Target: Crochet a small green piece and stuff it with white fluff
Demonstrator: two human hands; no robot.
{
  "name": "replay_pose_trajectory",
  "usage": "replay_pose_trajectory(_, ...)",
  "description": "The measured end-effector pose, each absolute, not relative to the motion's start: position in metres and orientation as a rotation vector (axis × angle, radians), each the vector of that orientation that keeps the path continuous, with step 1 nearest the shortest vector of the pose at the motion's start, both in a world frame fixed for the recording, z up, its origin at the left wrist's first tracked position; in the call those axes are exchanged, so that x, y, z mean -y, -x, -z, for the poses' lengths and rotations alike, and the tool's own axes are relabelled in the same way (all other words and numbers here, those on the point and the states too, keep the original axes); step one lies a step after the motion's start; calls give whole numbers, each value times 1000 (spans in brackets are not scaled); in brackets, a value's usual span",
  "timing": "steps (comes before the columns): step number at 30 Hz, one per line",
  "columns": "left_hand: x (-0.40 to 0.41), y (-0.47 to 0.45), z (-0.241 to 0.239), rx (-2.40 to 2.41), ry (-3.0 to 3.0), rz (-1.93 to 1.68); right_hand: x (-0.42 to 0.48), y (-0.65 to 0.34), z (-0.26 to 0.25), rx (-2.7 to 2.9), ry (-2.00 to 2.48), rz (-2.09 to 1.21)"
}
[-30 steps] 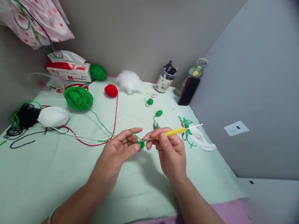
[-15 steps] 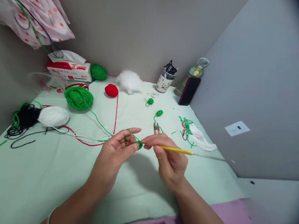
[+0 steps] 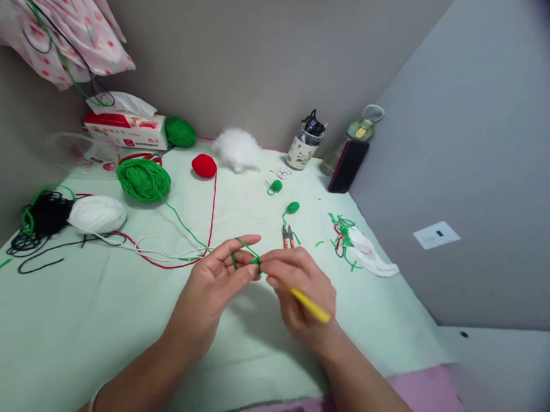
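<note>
Between the thumb and fingers of my left hand is a small green crochet piece. Green yarn runs over the raised index finger and loops round another finger. My right hand grips a crochet hook with a yellow handle, its tip at the green piece and hidden by my fingers. The working strand leads back to a green yarn ball. Just beyond my right hand lie thread snips and a small green crocheted oval; another little green ball sits farther back.
Red yarn, white yarn and tangled black yarn lie left, near a tissue pack. White stuffing, a jar, a bottle and a phone stand at the back. Green scraps lie right.
The crochet hook has swung round so its handle points down and toward me instead of out to the right. My right hand has turned and closed in on my left fingertips.
</note>
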State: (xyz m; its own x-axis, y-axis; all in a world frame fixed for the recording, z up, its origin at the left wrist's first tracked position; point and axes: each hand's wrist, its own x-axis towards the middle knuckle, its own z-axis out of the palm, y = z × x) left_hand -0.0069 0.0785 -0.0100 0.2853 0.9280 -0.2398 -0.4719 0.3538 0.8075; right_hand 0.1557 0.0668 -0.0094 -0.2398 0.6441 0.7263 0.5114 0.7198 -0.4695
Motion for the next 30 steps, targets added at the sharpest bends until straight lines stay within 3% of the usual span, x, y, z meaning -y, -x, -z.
replay_pose_trajectory(3,-79,6,7,-704,-530,-958,-65,-155,10,1946,928,3)
replay_pose_trajectory(10,-81,8,4,-731,-551,-1015,-74,-153,9,1346,847,-823)
replay_pose_trajectory(16,-77,5,11,-768,-694,-1023,-75,-149,11,1340,929,-894)
replay_pose_trajectory(19,-77,3,12,-782,-674,-1061,-72,-149,14,1438,961,-771)
replay_pose_trajectory(24,-80,1,9,-667,-493,-998,-68,-151,15,1800,955,-222)
replay_pose_trajectory(30,-85,6,8,-750,-494,-1027,-77,-155,9,1305,918,-823)
